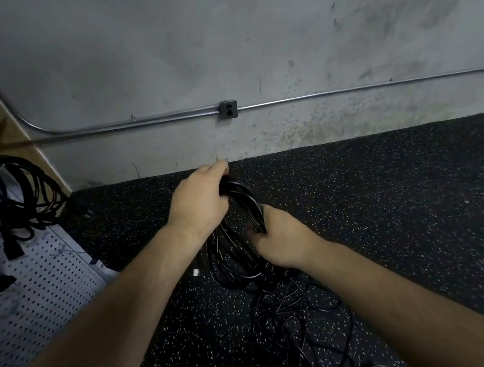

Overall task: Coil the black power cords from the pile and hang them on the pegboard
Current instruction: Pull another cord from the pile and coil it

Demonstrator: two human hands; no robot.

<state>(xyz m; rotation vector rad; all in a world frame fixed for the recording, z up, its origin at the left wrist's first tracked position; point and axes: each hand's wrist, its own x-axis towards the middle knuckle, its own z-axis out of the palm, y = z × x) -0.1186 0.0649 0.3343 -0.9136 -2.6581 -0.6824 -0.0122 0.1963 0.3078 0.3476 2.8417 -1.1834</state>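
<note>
The step in hand is the coiling itself. A black power cord is gathered into a bundle of loops held up over the speckled floor, a little short of the far edge where the floor meets the grey wall. The left hand is closed round the top of the loops, fingers curled over the bundle. The right hand grips the lower right side of the same bundle, fingers wrapped in among the strands. The lower loops hang down between the two forearms.

Below them, toward the near edge of the floor, lies the pile of loose black cord, spread in tangled curls. A strand seems to run from the held bundle down into that pile, though black cord against a dark floor makes it hard to be sure.

The pegboard stands at the left edge of the floor, and coiled cords already hang on its upper part.

I judge the coil close to full but not finished. The next move calls for drawing up any slack left, laying it as one more loop into the left hand, then carrying the bundle left to a free hook without letting the loops slip apart.
</note>
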